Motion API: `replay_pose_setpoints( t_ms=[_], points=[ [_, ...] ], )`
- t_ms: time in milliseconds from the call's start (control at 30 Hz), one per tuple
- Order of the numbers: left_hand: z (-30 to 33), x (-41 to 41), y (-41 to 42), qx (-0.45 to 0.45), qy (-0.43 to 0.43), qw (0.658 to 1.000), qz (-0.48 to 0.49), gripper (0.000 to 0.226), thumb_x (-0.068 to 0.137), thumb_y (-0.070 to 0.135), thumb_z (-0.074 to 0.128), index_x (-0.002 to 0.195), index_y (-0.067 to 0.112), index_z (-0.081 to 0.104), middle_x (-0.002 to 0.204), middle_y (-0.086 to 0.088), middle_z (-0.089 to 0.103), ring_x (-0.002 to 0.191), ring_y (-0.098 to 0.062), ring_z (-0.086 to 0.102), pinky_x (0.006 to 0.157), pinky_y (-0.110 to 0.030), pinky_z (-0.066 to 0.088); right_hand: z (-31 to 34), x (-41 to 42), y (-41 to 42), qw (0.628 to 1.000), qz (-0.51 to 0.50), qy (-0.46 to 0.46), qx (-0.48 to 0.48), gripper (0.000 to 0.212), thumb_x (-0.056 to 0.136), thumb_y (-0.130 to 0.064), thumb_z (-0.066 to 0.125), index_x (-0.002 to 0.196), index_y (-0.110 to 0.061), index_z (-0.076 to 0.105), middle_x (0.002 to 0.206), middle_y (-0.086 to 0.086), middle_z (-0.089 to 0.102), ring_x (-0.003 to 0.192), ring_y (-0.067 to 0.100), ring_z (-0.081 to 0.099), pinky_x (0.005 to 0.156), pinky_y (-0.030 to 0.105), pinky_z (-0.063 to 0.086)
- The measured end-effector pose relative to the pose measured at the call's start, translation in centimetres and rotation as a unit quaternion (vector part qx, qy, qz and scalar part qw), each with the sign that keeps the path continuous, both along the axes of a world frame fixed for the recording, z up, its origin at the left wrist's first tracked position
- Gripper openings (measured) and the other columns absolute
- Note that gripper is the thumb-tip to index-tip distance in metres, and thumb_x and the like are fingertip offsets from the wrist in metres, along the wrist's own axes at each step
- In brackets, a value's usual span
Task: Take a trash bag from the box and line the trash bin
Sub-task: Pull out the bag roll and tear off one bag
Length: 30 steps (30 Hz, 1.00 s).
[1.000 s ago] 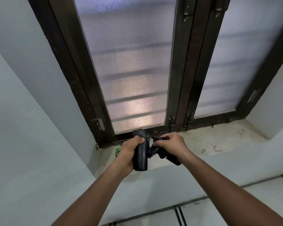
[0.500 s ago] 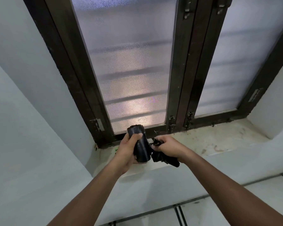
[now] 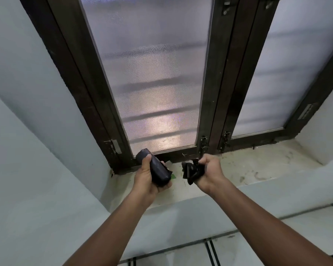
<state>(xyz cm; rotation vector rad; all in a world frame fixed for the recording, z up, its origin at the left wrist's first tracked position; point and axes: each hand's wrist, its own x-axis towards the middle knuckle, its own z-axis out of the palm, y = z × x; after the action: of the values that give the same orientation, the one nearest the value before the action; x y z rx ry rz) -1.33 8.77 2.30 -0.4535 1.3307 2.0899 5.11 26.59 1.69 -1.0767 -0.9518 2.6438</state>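
Window (image 3: 158, 77) with frosted panes is filling the upper view; stained sill (image 3: 258, 166) is running below it, tiled floor (image 3: 238, 252) at 6 o'clock.

Step in hand, by my reading: one bag is coming free of the roll. Left hand (image 3: 144, 177) is wrapping its grip round the dark roll (image 3: 159, 169). Right hand (image 3: 210, 169), at 3 o'clock of the roll and apart from it, is clutching a crumpled trash bag (image 3: 189, 170).

Next move is likely calling for setting the roll down and shaking the bag open.

A green-printed scrap (image 3: 172, 174), perhaps the box, is peeking out behind the roll. No bin is showing; nothing is blocking the hands.
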Motion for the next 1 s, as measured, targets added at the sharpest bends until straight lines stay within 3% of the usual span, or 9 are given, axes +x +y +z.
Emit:
replay_pose_setpoints(
  t_ms=[133, 267, 333, 433, 533, 600, 700, 800, 1000],
  points=[
    [-0.2, 0.3, -1.1, -0.015, 0.006, 0.997, -0.079, 0.034, 0.091, 0.036, 0.065, 0.121, 0.019, 0.063, 0.110, -0.013, 0.077, 0.107, -0.040, 0.071, 0.073, -0.046, 0.062, -2.0, -1.3, 0.9, 0.988, 0.057, -0.058, 0.130, 0.042, 0.069, 0.021, 0.033, 0.098, -0.003, 0.050, 0.100, 0.020, 0.055, 0.090, 0.035, 0.058, 0.061, 0.034, 0.047],
    [-0.3, 0.5, -1.8, -0.056, 0.050, 0.988, -0.136, 0.049, 0.090, 0.008, 0.065, 0.135, 0.022, 0.053, 0.129, -0.020, 0.066, 0.114, -0.043, 0.067, 0.065, -0.040, 0.059, -4.3, -2.1, 3.0, 0.911, 0.174, -0.094, 0.361, 0.055, 0.085, 0.013, 0.055, 0.127, -0.022, 0.057, 0.115, 0.009, 0.065, 0.108, 0.029, 0.063, 0.087, 0.044, 0.056],
    [-0.1, 0.7, -1.9, -0.083, 0.071, 0.980, -0.169, 0.047, 0.088, 0.010, 0.069, 0.132, 0.022, 0.058, 0.127, -0.022, 0.067, 0.109, -0.040, 0.067, 0.064, -0.037, 0.056, -5.1, -2.3, 4.1, 0.784, 0.249, -0.153, 0.547, 0.052, 0.087, -0.010, 0.071, 0.129, -0.035, 0.055, 0.116, 0.001, 0.064, 0.111, 0.022, 0.058, 0.089, 0.041, 0.052],
    [0.2, 1.2, -1.8, -0.146, 0.108, 0.964, -0.194, 0.048, 0.071, 0.025, 0.075, 0.119, 0.021, 0.069, 0.118, -0.020, 0.073, 0.095, -0.030, 0.070, 0.061, -0.033, 0.051, -6.3, -2.3, 5.4, 0.495, 0.279, -0.202, 0.798, 0.053, 0.085, -0.028, 0.080, 0.131, -0.034, 0.054, 0.122, 0.003, 0.063, 0.123, 0.028, 0.049, 0.090, 0.043, 0.042],
    [0.1, 1.5, -1.3, -0.214, 0.146, 0.946, -0.196, 0.051, 0.064, 0.034, 0.078, 0.114, 0.024, 0.071, 0.111, -0.015, 0.076, 0.087, -0.023, 0.069, 0.065, -0.033, 0.049, -6.5, -1.8, 6.2, 0.371, 0.215, -0.192, 0.883, 0.044, 0.079, -0.014, 0.083, 0.118, -0.028, 0.067, 0.123, 0.009, 0.057, 0.104, 0.031, 0.057, 0.077, 0.038, 0.047],
    [0.1, 1.7, -0.9, -0.235, 0.158, 0.939, -0.194, 0.055, 0.062, 0.036, 0.080, 0.115, 0.024, 0.070, 0.112, -0.011, 0.075, 0.088, -0.022, 0.069, 0.068, -0.034, 0.049, -6.7, -1.6, 6.9, 0.403, 0.202, -0.188, 0.873, 0.050, 0.083, -0.003, 0.075, 0.126, -0.026, 0.065, 0.118, 0.010, 0.061, 0.089, 0.030, 0.064, 0.063, 0.033, 0.046],
    [-0.1, 2.0, -0.3, -0.230, 0.166, 0.938, -0.198, 0.057, 0.065, 0.032, 0.082, 0.121, 0.027, 0.069, 0.117, -0.006, 0.073, 0.101, -0.026, 0.070, 0.077, -0.040, 0.055, -7.5, -1.3, 7.6, 0.581, 0.228, -0.158, 0.765, 0.071, 0.089, 0.001, 0.061, 0.153, -0.022, 0.040, 0.116, 0.013, 0.068, 0.098, 0.032, 0.067, 0.073, 0.035, 0.054],
    [0.1, 2.3, 0.5, -0.219, 0.177, 0.937, -0.207, 0.056, 0.068, 0.024, 0.083, 0.123, 0.027, 0.069, 0.121, -0.008, 0.069, 0.110, -0.033, 0.068, 0.088, -0.047, 0.062, -7.3, -0.2, 7.6, 0.748, 0.176, -0.133, 0.626, 0.068, 0.086, 0.004, 0.059, 0.149, -0.016, 0.042, 0.114, 0.007, 0.066, 0.105, 0.029, 0.066, 0.084, 0.029, 0.052],
    [0.5, 2.9, 2.5, -0.176, 0.177, 0.939, -0.237, 0.039, 0.081, 0.013, 0.081, 0.119, 0.014, 0.069, 0.104, -0.011, 0.077, 0.092, -0.030, 0.077, 0.077, -0.041, 0.063, -7.2, 3.9, 7.8, 0.851, 0.040, -0.079, 0.517, 0.041, 0.088, 0.011, 0.054, 0.101, -0.023, 0.073, 0.103, 0.001, 0.075, 0.101, 0.018, 0.071, 0.090, 0.019, 0.054]
  ],
)
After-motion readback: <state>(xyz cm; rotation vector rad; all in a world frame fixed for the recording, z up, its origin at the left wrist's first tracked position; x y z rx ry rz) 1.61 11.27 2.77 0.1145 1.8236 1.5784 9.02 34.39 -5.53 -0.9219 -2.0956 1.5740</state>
